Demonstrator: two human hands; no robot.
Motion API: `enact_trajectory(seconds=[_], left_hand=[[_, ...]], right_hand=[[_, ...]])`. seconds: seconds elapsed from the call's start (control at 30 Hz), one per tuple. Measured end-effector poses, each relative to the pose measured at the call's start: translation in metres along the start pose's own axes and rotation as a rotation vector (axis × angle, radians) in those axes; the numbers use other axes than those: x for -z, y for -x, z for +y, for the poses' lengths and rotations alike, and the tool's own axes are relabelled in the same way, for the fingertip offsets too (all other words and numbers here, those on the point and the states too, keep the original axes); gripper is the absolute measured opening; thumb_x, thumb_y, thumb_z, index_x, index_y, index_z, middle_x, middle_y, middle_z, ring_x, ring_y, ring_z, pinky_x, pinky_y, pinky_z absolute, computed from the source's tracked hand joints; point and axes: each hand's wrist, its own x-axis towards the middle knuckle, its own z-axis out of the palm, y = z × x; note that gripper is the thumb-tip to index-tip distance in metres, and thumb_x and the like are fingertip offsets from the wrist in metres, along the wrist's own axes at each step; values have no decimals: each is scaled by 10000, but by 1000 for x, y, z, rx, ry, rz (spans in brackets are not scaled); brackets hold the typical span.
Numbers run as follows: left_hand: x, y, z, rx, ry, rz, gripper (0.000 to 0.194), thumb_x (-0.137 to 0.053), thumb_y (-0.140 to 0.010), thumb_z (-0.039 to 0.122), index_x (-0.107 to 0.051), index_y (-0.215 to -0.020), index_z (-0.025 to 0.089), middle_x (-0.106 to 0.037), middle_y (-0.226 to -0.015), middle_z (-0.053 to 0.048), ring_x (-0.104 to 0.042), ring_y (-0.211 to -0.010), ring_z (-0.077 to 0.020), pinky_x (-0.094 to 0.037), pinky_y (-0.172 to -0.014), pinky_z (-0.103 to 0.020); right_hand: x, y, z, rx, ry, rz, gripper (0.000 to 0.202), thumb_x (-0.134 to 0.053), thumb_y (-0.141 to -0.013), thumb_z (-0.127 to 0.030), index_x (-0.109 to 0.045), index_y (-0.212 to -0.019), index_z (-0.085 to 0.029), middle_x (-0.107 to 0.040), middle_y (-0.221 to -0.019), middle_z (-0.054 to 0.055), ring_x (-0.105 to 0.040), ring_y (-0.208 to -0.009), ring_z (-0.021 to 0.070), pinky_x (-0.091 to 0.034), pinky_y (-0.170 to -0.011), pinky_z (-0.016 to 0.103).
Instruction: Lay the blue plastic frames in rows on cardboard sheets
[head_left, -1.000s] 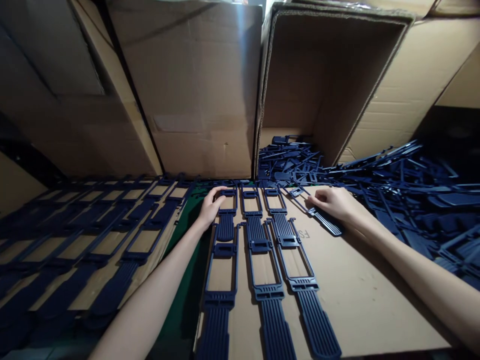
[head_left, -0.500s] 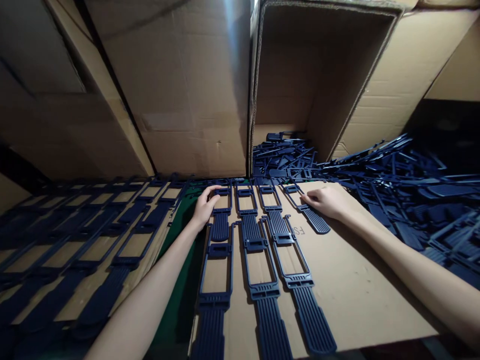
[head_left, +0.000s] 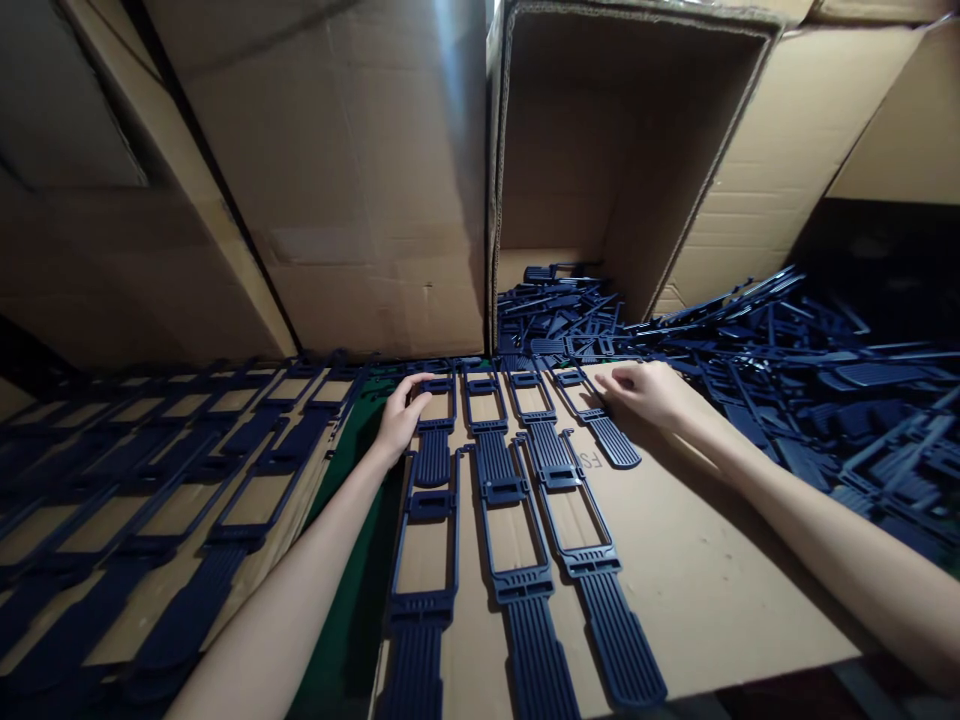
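Note:
Several dark blue plastic frames with ribbed paddles lie in two rows on a cardboard sheet (head_left: 705,580). My left hand (head_left: 403,415) rests at the sheet's left edge, thumb and fingers apart around the outer side of the far-left frame (head_left: 435,425). On the right, my right hand (head_left: 645,393) hovers beside the fourth frame of the far row (head_left: 613,440), fingers curled together; whatever is between its fingertips is too small to make out. A near-row frame (head_left: 574,505) lies below that one, its paddle pointing toward me.
More blue frames (head_left: 255,490) cover cardboard at the left, past a green strip (head_left: 341,570). Loose blue parts (head_left: 780,370) are heaped at the right and spill from an open cardboard box (head_left: 555,250). Large cartons (head_left: 360,200) stand behind.
My right hand has come slightly off the fourth frame, which it was touching; that frame now lies a little straighter. The whole view has shifted slightly. My left hand keeps its place.

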Motion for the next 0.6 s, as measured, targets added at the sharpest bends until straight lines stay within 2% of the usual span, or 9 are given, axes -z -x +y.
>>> enact_trajectory(seconds=[0.1,0.17,0.23,0.33,0.47,0.6], left_hand=[[0,0,0,-2,-8,8,334,-538,-736,318,-610,-1032,182,-627,-1134,-71,-529,-1142,-264,-375,-1020,-398],[1,0,0,-5,-16,9,333,-535,-734,313,-607,-1030,179,-626,-1138,-72,-532,-1138,-262,-372,-1023,-394],[1,1,0,-4,-29,11,332,-533,-734,307,-606,-1030,177,-622,-1146,-73,-526,-1148,-261,-367,-1029,-387],[1,1,0,6,-38,7,332,-531,-737,305,-604,-1038,186,-618,-1157,-66,-513,-1169,-259,-365,-1032,-380],[1,0,-3,-8,-18,3,326,-535,-739,318,-607,-1032,193,-620,-1148,-63,-525,-1148,-257,-366,-1030,-393],[2,-2,-6,-12,8,-1,340,-547,-738,321,-607,-1043,185,-617,-1139,-70,-538,-1120,-261,-382,-1012,-401]], right_hand=[[-6,-14,22,-92,30,123,450,-410,-864,-528,-568,-592,-206,-584,-550,27,-478,-500,145,-276,-491,251],[-12,-26,36,-104,95,175,341,-457,-841,-466,-623,-682,-214,-646,-665,38,-544,-585,168,-307,-512,255],[-21,-36,50,-66,144,187,256,-477,-823,-393,-671,-829,-227,-688,-841,55,-598,-702,197,-358,-555,266],[-38,-48,67,38,99,160,295,-447,-832,-305,-664,-1009,-213,-675,-1023,96,-618,-853,233,-431,-678,302],[-54,-54,82,65,7,120,298,-406,-839,-234,-618,-1044,-189,-687,-980,98,-622,-856,237,-455,-726,325],[-58,-55,86,59,-9,123,253,-410,-827,-213,-636,-934,-178,-670,-951,112,-597,-895,246,-454,-760,339]])
